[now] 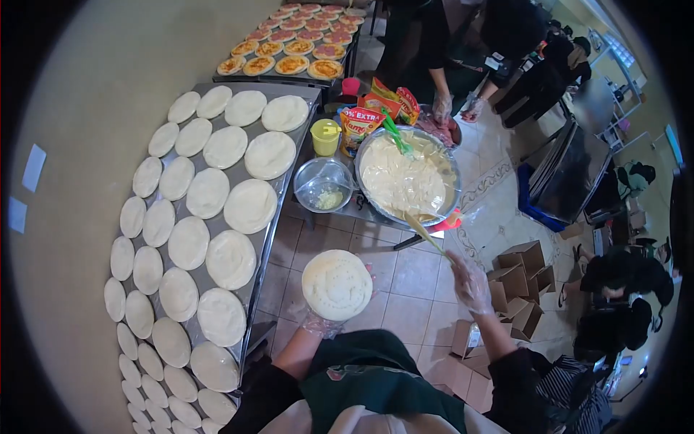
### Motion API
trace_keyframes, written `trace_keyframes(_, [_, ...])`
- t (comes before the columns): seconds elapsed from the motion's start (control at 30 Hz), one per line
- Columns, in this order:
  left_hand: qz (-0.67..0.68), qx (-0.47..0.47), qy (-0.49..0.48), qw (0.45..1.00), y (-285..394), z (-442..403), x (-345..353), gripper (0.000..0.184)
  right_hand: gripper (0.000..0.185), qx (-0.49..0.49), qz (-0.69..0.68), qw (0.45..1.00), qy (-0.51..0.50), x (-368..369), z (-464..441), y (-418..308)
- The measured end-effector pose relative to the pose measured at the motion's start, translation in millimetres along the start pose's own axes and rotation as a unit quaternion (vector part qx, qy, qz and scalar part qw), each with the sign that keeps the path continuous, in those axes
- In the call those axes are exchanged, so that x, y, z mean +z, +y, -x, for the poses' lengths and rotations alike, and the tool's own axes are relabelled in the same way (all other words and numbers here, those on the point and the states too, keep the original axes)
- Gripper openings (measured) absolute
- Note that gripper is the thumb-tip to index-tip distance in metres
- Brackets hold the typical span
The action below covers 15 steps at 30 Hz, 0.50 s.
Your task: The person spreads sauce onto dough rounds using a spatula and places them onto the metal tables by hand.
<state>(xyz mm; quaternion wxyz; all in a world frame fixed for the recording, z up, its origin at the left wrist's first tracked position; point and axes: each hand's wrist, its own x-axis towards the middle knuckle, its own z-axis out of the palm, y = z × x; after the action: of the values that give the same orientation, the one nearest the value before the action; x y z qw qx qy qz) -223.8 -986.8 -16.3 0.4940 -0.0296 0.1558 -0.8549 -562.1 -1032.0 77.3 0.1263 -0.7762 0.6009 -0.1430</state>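
Note:
A round pale pizza crust [337, 285] rests on my gloved left hand [322, 325], which supports it from below, with most of the fingers hidden under it. A thin layer of white cream seems to lie on its top. My gloved right hand [470, 283] is closed around the handle of a long yellowish spatula [425, 233]. The spatula's far end reaches the near rim of a large metal bowl [359, 178] of cream-coloured spread [405, 177]. A green-handled utensil [395, 133] leans in the same bowl.
Many white-topped crusts [249, 206] cover the long table [259, 289] at left. Sauced crusts [293, 65] fill another table behind. A small metal bowl [323, 186], a yellow cup [325, 137] and red pouches [360, 129] stand nearby. A co-worker's gloved hands [443, 108] are beyond; cardboard boxes [522, 289] sit at right.

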Motion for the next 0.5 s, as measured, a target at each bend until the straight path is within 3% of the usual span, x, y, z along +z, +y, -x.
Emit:
trace_keyframes(0.13, [-0.069, 0.047, 0.025, 0.996, 14.5, -29.5, -14.3, 0.073, 0.043, -0.090, 0.209, 0.968, -0.108, 15.2, -92.4, 27.2])
trace_keyframes(0.17, [-0.065, 0.054, 0.031, 0.996, 16.7, -36.5, -16.1, 0.073, 0.035, -0.188, 0.167, 0.968, -0.026, 26.2, -110.7, 38.9])
trace_keyframes(0.2, [-0.008, 0.067, 0.017, 0.998, 15.3, -39.6, -17.8, 0.074, 0.035, -0.191, 0.162, 0.967, -0.038, 43.2, -128.2, 54.7])
trace_keyframes(0.3, [0.051, 0.122, 0.046, 0.990, 9.4, -39.5, -24.6, 0.075, 0.011, -0.214, 0.252, 0.926, -0.181, 70.8, -180.8, 78.3])
trace_keyframes(0.4, [0.060, 0.184, 0.059, 0.979, -6.1, -49.3, -24.5, 0.076, 0.012, -0.309, 0.171, 0.915, -0.195, 82.2, -208.2, 118.5])
trace_keyframes(0.47, [-0.079, 0.262, 0.074, 0.959, -18.5, -61.9, -24.4, 0.077, 0.013, -0.319, 0.186, 0.898, -0.238, 89.9, -212.3, 139.7])
trace_keyframes(0.5, [-0.076, 0.268, 0.077, 0.957, -24.6, -69.6, -20.9, 0.077, 0.014, -0.321, 0.207, 0.882, -0.275, 93.1, -211.1, 150.1])
